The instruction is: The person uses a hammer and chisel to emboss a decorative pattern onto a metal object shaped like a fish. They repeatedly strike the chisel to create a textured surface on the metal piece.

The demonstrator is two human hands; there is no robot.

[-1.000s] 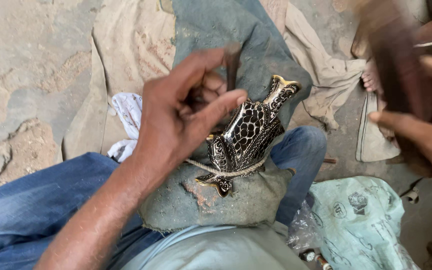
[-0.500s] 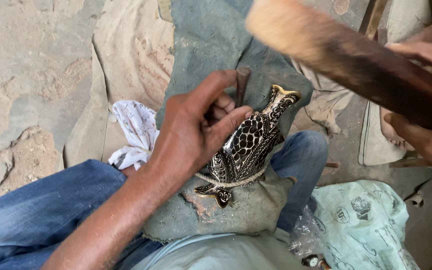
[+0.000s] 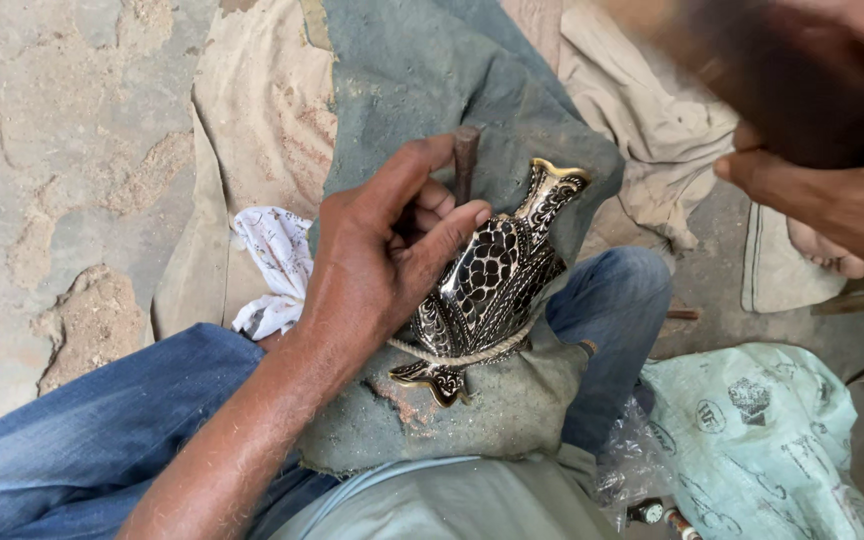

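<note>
You see a black vase point(image 3: 497, 285) with silvery scale engraving and a gold rim, centre frame, on grey-green cloth point(image 3: 402, 80). Lower left, blue jeans point(image 3: 82, 440); lower right, a pale green printed sack point(image 3: 762, 440).

One package noted: pale green woven sack point(image 3: 762, 430), crumpled, lay on floor at lower right, w/ dark round printed emblems on it. Clear plastic wrap point(image 3: 624, 462) bunched just beside its left edge. No signs/screens.
</note>
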